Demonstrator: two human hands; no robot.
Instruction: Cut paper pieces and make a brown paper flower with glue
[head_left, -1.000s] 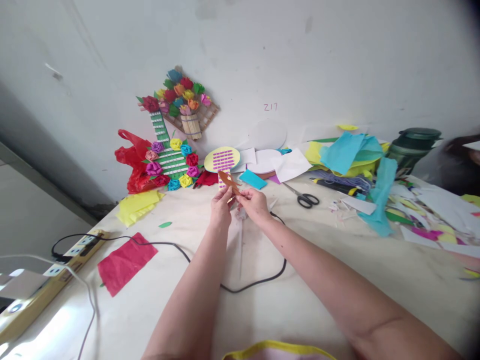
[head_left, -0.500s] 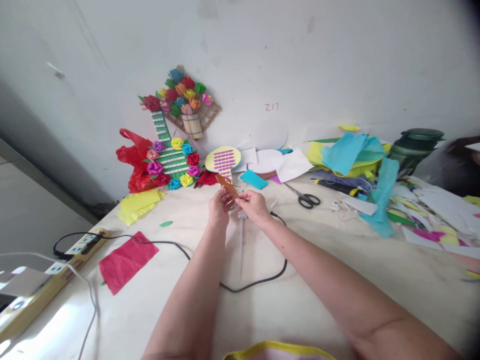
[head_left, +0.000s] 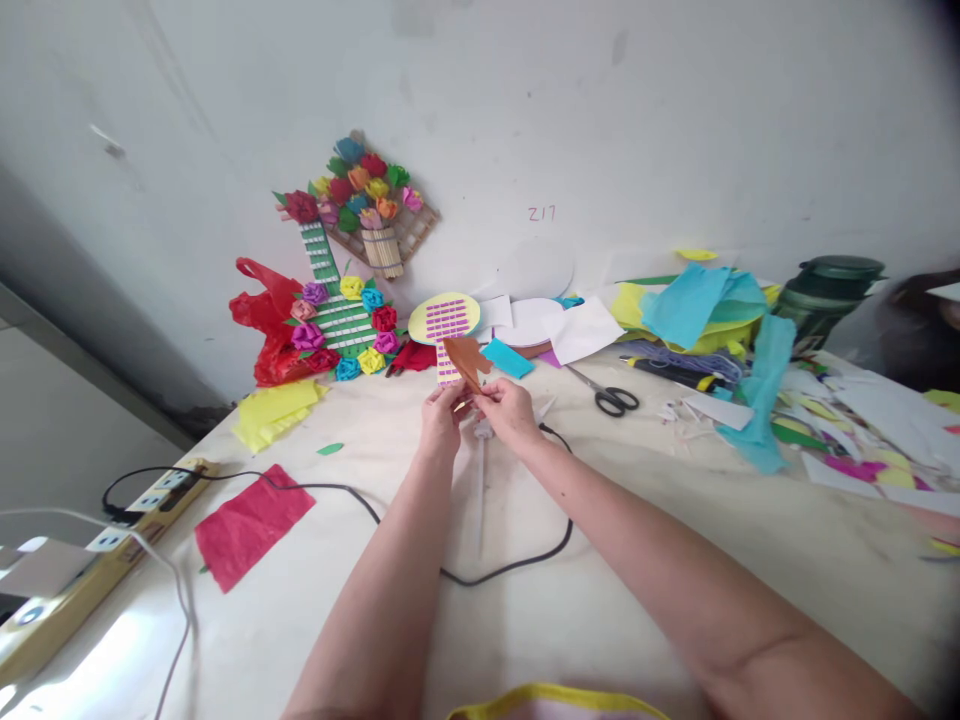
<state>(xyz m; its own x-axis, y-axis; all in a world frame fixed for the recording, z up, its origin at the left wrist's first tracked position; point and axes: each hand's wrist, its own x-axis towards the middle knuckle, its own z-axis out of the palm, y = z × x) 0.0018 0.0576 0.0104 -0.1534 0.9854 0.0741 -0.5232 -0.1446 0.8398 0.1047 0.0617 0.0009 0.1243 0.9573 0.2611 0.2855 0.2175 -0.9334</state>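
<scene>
Between my two hands is a piece of brown-orange crepe paper (head_left: 466,362), its wide part fanning upward and its lower end pinched. My left hand (head_left: 442,418) is closed on that lower end from the left. From the right, my right hand (head_left: 508,408) grips the same end with thumb and fingers. Beneath and behind the hands lies what looks like a glue gun, mostly hidden, with a pale glue stick (head_left: 481,500) pointing toward me. Just beyond the paper stands a yellow oval shape with a neck, woven with purple strips (head_left: 448,318).
Scissors (head_left: 616,401) and a blue paper piece (head_left: 507,357) lie beyond my right hand. A black cord (head_left: 517,572) loops under my forearms to a power strip (head_left: 112,540). Red crepe paper (head_left: 253,525) lies left. Paper scraps (head_left: 862,440) and a dark green jar (head_left: 825,300) stand right.
The brown-orange paper has turned from lying slanted and narrow to standing upright, its broad face showing. Both hands stay in nearly the same place.
</scene>
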